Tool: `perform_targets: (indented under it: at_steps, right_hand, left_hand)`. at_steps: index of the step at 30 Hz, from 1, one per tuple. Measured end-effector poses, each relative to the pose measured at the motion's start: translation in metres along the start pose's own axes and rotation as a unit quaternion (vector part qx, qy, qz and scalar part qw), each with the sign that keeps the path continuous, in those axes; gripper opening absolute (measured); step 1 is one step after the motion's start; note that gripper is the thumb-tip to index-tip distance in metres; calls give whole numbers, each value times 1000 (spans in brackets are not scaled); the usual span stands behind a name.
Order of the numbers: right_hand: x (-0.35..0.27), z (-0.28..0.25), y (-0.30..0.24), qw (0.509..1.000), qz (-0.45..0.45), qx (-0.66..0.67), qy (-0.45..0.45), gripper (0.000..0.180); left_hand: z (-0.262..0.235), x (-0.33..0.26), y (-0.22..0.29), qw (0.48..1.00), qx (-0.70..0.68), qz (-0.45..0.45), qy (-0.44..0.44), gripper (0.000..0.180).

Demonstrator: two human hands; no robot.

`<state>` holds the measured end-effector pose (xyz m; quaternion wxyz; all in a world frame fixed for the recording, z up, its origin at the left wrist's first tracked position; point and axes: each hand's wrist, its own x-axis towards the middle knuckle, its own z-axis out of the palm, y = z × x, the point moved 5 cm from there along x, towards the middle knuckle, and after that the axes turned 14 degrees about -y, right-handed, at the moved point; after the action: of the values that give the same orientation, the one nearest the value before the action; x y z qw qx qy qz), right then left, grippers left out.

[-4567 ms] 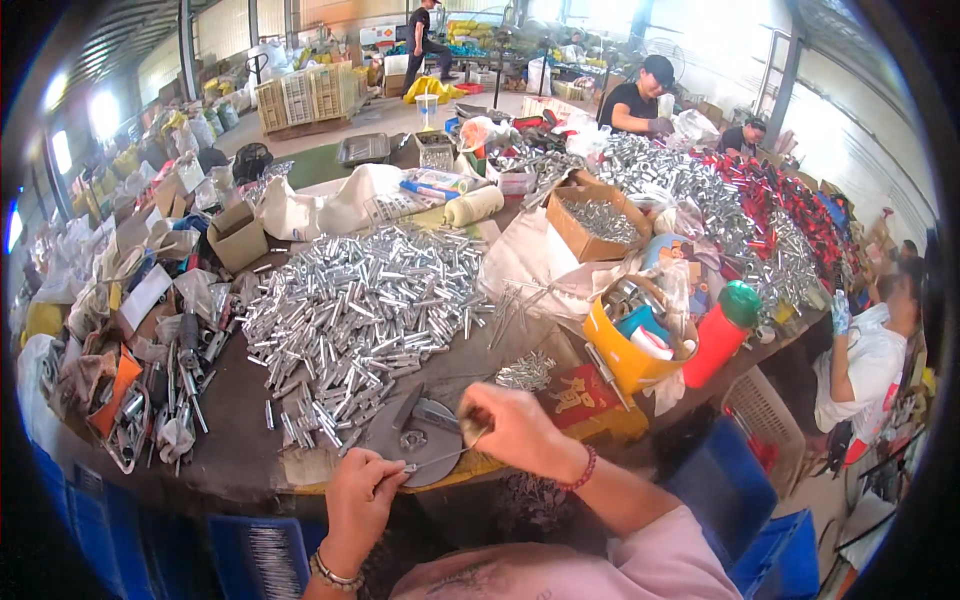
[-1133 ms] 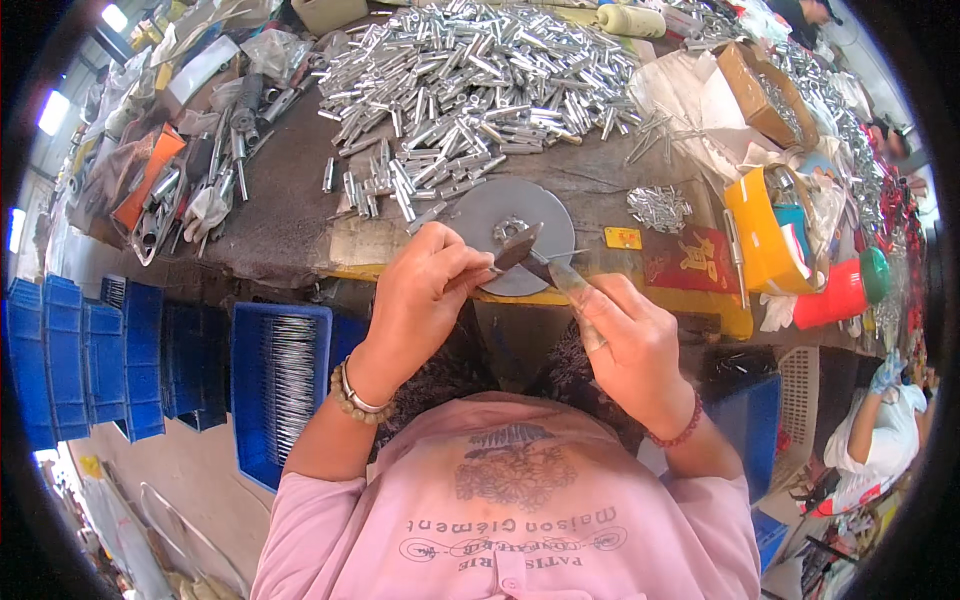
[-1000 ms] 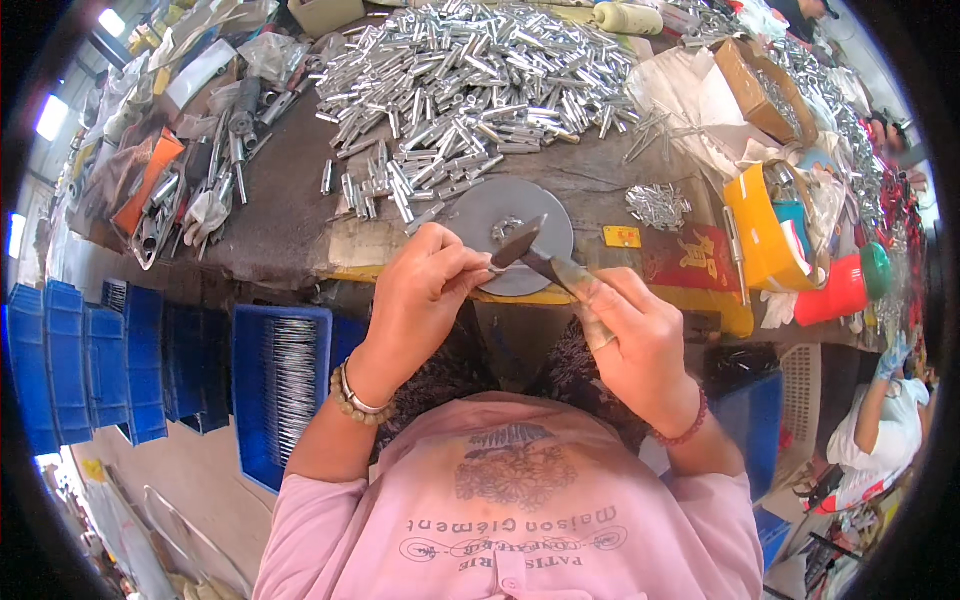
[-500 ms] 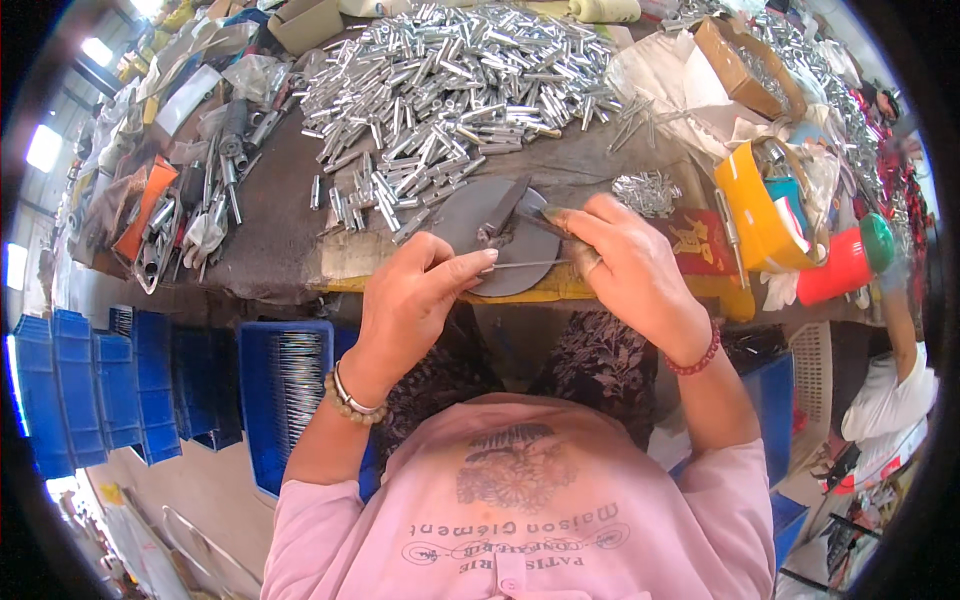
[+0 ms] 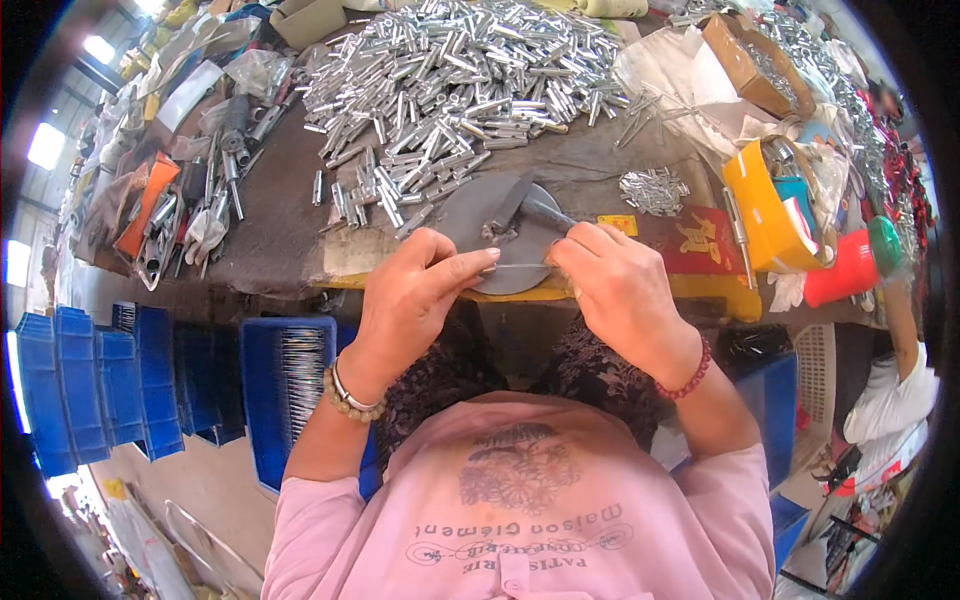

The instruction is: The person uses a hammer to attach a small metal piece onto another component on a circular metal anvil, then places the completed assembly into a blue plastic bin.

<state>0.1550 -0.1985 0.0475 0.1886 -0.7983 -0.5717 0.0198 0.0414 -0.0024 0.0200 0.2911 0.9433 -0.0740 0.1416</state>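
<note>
Plainly, left hand (image 5: 410,305) and right hand (image 5: 630,295) pinch a slim metallic rod (image 5: 522,266) (each grip closed); round grey disc (image 5: 462,222) beneath

one thin metal rod (image 5: 522,266), centre, is pinched between left hand (image 5: 410,310) and right hand (image 5: 625,295); one grey disc (image 5: 460,215), behind it; silver tubes (image 5: 450,90), heaped, top centre; one yellow container (image 5: 752,205), upper right; one blue crate (image 5: 258,400), lower left.

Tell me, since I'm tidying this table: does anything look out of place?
Mildly: one silver piece sits apart, left of the heap of metal pieces, so it looks stray.
</note>
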Motion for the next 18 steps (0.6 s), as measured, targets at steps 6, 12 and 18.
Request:
perform_targets:
  at_steps: [6,12,18]
  right_hand:
    - [4,-2,4,999,-20,-20,34,23]
    - [-2,-1,24,995,69,-50,58,33]
    - [-16,-8,10,992,73,8,100,45]
  left_hand:
    - [1,-4,-4,1000,14,-10,-1,34]
    - [-2,-2,1,1000,6,-10,-4,32]
    - [-3,-3,-11,991,-115,-60,-8,22]
